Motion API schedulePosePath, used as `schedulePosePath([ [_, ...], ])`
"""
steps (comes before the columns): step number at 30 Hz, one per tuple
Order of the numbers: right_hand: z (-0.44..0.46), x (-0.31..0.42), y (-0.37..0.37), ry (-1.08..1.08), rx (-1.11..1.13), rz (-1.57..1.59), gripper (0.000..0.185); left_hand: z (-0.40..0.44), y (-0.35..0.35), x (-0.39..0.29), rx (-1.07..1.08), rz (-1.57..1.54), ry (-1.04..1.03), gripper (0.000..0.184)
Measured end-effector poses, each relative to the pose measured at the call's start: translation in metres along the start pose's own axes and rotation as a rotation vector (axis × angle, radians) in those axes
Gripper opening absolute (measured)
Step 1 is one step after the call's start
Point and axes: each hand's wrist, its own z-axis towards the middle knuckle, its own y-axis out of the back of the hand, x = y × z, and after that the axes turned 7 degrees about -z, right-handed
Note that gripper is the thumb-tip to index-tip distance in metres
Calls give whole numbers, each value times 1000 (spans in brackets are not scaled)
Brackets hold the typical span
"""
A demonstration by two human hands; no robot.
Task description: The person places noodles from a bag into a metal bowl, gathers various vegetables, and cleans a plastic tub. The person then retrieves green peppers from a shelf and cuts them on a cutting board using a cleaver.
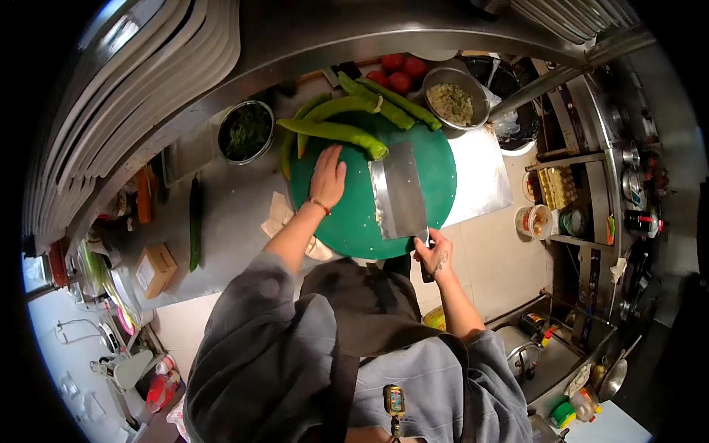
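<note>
My right hand grips the dark handle of a broad cleaver, whose blade lies over the round green cutting board. Small pale bits cling along the blade's left edge. On the board's left side my left hand rests flat, fingers stretched toward the peppers and nothing in it. Just beyond the fingertips lies a long green pepper, its stem end near the cleaver's far corner. Several more long green peppers are heaped along the board's far edge.
Beyond the board are several tomatoes and a metal bowl of chopped pale food. A bowl of dark leafy greens stands at the left. A cucumber and a cardboard box lie further left. Stacked plates sit on the overhead shelf.
</note>
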Motion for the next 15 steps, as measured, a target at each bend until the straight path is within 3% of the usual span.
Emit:
schedulePosePath([
  [4,-33,-27,5,20,-22,38,26,26,-16,-10,150,9,-14,44],
  [6,-54,-37,8,-53,-163,331,21,30,-27,-20,204,17,-243,45],
  [8,-65,-49,17,-95,-246,415,12,17,-34,-37,300,-48,-243,45],
  [10,-68,-59,23,-96,-345,412,9,-5,-38,-49,474,-53,-513,44],
  [11,-68,-64,24,-115,-362,409,9,-20,-34,-53,482,-57,-519,44],
  [13,-73,-63,18,-120,-342,420,10,-47,-6,-76,553,-403,-383,42],
  [15,-79,-56,5,-163,-298,401,11,-73,20,-71,292,-300,-368,42],
])
